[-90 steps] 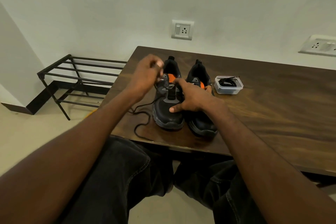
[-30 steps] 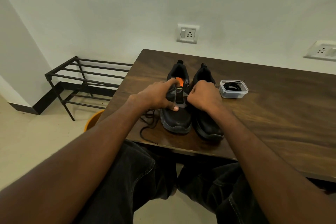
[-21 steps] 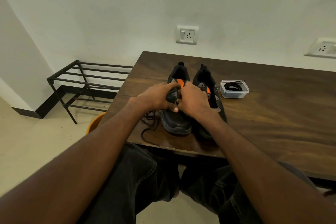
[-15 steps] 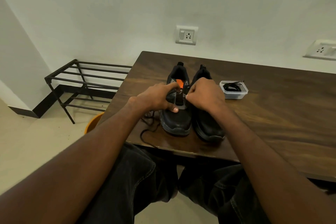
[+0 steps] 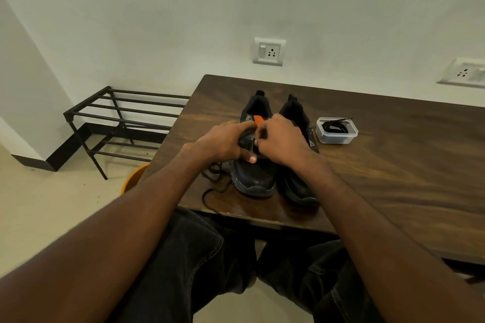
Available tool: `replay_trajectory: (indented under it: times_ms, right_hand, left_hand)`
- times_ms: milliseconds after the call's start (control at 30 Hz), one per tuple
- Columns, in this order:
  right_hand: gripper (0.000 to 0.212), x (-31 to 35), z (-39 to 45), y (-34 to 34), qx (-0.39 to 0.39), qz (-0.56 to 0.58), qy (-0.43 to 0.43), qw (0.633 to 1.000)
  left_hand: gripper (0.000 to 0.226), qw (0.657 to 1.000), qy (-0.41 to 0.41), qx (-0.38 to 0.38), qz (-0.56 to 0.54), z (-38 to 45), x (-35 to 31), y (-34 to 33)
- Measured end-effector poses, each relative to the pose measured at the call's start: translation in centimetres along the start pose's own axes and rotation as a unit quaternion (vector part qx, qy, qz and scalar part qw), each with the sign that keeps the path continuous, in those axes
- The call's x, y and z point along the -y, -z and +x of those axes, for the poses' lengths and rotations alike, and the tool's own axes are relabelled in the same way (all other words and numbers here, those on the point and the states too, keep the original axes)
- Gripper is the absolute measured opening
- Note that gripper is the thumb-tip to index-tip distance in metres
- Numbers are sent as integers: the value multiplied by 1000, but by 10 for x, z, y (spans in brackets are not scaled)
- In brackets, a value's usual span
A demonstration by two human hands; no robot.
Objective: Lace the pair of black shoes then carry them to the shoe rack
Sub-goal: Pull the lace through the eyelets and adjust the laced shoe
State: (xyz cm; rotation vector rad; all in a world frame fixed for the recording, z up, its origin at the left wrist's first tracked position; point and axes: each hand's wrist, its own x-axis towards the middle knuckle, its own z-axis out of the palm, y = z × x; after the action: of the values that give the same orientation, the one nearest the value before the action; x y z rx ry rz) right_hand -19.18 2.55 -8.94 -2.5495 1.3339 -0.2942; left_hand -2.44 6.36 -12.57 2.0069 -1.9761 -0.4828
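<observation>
Black left shoe (image 5: 253,178) (orange tongue), left hand (image 5: 223,143) gripping its side, right hand (image 5: 280,140) pinching its lace (image 5: 214,187)

this is looking like a plain room in a home: a dark wooden table (image 5: 380,165) is standing against a bare white wall (image 5: 183,8), switch-and-socket plates (image 5: 269,51) are sitting on that wall, and a black metal shoe rack (image 5: 126,123) is standing on the pale floor (image 5: 39,204) in the corner.
</observation>
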Motion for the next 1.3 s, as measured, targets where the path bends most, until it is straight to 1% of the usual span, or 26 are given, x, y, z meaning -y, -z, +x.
replay_trajectory:
  times_ms: [100,167,200,267,367,433,500,533,600,633,700,800,900,1067,1100,1167,1233,1300]
  right_hand:
    - [28,3,2,-16,6,-55,5,998]
    - [23,3,3,-21,-11,-56,6,998]
    - [18,2,3,-19,-27,-47,-9,998]
    - [8,-2,3,-6,-57,-4,-78,995]
    - [10,-21,-3,28,-85,83,-194,974]
    - [12,-39,-8,42,-93,94,-219,967]
    - [8,-48,-12,41,-61,60,-186,979]
    - [12,-46,-13,36,-50,31,-152,987]
    - [35,-38,-10,23,-53,-20,-78,995]
    - [39,-32,-7,17,-62,-25,-45,997]
    - [31,-17,0,2,-65,-29,5,997]
    - [25,-7,7,-17,-72,-39,14,997]
    - [26,-10,8,-17,-84,-37,7,996]
    - [30,-11,2,-21,-50,-66,27,996]
    - [27,-9,1,-23,-50,-69,29,996]
    - [16,-9,3,-21,-82,-49,-5,995]
    - [11,-12,5,-5,-142,20,-103,984]
    - [13,-22,2,17,-190,62,-190,961]
  left_hand:
    - [85,1000,-4,-4,6,0,2,0]
    - [85,1000,-2,-2,7,0,1,1]
    - [84,1000,0,-1,2,0,1,1]
    - [81,1000,4,4,-12,0,0,2]
    - [68,1000,2,10,-29,1,1,4]
    - [62,999,3,17,-40,2,3,4]
    - [61,998,6,26,-51,2,4,5]
    - [60,998,6,31,-55,3,4,5]
    - [60,997,4,38,-65,3,4,5]
    - [60,997,1,37,-69,3,3,5]
    - [57,997,-4,26,-74,3,3,4]
    - [65,998,-5,14,-57,2,4,3]
    - [73,998,-3,25,-61,0,2,5]
    - [82,994,-4,54,-90,-4,2,10]
    - [84,993,-1,60,-100,-5,2,10]
    - [84,992,5,66,-111,-7,1,11]
    - [82,992,9,63,-111,-6,1,11]
    - [79,992,5,59,-108,-5,3,11]
